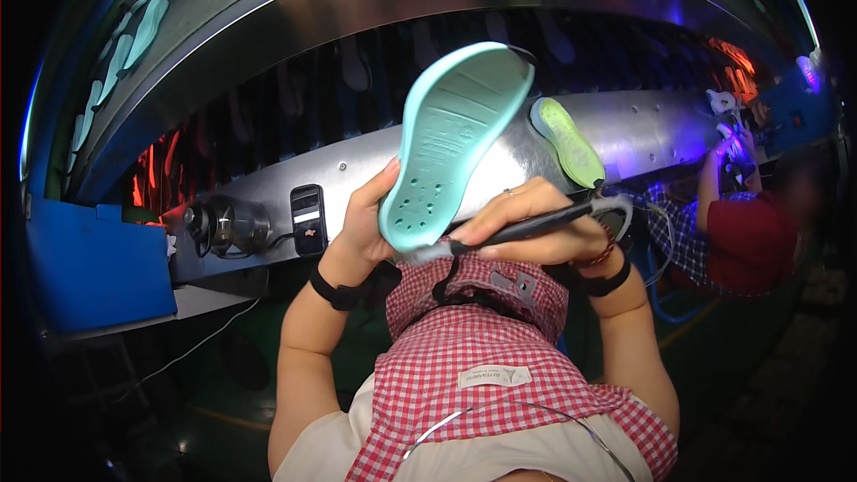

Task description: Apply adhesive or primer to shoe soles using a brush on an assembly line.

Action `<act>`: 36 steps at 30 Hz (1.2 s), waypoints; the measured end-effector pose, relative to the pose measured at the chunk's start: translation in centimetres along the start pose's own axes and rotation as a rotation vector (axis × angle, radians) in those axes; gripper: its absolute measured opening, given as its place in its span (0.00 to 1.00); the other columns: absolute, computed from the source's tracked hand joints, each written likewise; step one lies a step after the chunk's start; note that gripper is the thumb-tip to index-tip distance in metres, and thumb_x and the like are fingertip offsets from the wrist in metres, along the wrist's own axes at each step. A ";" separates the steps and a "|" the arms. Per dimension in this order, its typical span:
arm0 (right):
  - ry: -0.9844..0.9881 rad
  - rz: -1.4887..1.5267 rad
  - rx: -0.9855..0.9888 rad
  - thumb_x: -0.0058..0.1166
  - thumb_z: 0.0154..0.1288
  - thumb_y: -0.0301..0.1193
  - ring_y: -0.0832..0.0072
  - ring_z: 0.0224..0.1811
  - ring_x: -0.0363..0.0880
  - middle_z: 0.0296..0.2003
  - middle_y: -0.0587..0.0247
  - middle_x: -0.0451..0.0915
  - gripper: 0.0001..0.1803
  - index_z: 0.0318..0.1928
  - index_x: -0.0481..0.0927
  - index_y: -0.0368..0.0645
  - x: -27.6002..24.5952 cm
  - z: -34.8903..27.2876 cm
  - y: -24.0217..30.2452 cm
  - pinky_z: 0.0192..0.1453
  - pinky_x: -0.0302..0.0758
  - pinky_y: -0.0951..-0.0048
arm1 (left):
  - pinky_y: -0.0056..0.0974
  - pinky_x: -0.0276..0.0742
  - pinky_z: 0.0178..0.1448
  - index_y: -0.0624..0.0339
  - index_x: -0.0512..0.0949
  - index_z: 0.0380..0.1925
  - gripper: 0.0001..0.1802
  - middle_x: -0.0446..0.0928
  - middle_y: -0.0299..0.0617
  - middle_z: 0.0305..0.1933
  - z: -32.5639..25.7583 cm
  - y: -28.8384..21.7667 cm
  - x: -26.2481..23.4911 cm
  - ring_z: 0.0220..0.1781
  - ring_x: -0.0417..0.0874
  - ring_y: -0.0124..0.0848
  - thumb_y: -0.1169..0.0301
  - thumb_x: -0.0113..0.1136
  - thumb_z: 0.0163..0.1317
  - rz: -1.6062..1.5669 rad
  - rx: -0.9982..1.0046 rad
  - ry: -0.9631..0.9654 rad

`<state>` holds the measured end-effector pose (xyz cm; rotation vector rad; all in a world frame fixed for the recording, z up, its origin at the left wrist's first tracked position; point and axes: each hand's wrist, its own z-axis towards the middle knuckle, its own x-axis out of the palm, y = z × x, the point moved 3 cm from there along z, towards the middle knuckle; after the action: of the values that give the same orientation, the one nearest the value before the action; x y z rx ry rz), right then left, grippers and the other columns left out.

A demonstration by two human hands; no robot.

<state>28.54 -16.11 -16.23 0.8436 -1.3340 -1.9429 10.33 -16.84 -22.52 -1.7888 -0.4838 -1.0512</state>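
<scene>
Closest to my chest, a red-and-white checked fabric apron [473, 339] is hanging down across my lap, with a small pale sewn label on it. Just above the apron, my left hand [366, 219] is gripping the lower edge of a mint-green moulded foam shoe sole [451, 138], thumb and fingers closed on its heel end; the sole is standing tilted, its ridged underside facing me. My right hand [536, 228] is pinching a slim black pen-shaped tool [527, 230], fingers pressed together along its shaft, and the tool's pale tip is touching the heel end of the sole. Both wrists are wearing black bands.

Beyond my hands, a lime-green shoe sole [569, 143] is resting on the curved grey metal machine panel [643, 129]. To the left on that panel, a small black device [307, 219] and a round dark metal fitting [228, 225] are sitting side by side, next to a blue box [94, 268]. Farther right, another person in a red top [750, 245] is working with raised hands.
</scene>
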 end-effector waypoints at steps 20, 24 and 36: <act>0.022 -0.120 -0.053 0.58 0.50 0.18 0.63 0.46 0.79 0.41 0.50 0.79 0.13 0.39 0.79 0.34 -2.7 -1.2 0.5 0.52 0.74 0.69 | 0.35 0.73 0.47 0.71 0.68 0.51 0.32 0.75 0.50 0.46 -3.3 -3.4 -1.4 0.44 0.77 0.35 0.54 0.53 0.55 0.407 -0.310 -0.102; -0.015 -0.100 -0.036 0.59 0.49 0.18 0.63 0.45 0.79 0.40 0.50 0.80 0.12 0.38 0.80 0.35 -2.3 -1.7 -0.8 0.51 0.75 0.69 | 0.35 0.77 0.41 0.71 0.69 0.49 0.33 0.77 0.51 0.41 -4.0 -5.4 1.9 0.37 0.80 0.34 0.50 0.48 0.57 0.707 -0.121 -0.057; -0.486 -0.063 0.104 0.59 0.51 0.23 0.79 0.30 0.79 0.31 0.59 0.80 0.10 0.36 0.81 0.36 0.0 0.1 -3.5 0.34 0.74 0.81 | 0.53 0.67 0.57 0.60 0.59 0.59 0.51 0.68 0.53 0.54 1.0 1.8 -1.3 0.54 0.71 0.48 0.29 0.17 0.53 -0.209 0.168 0.011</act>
<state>27.97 -14.98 -19.54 0.4756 -1.7124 -2.2339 11.34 -16.65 -24.75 -1.6079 -0.7432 -1.1274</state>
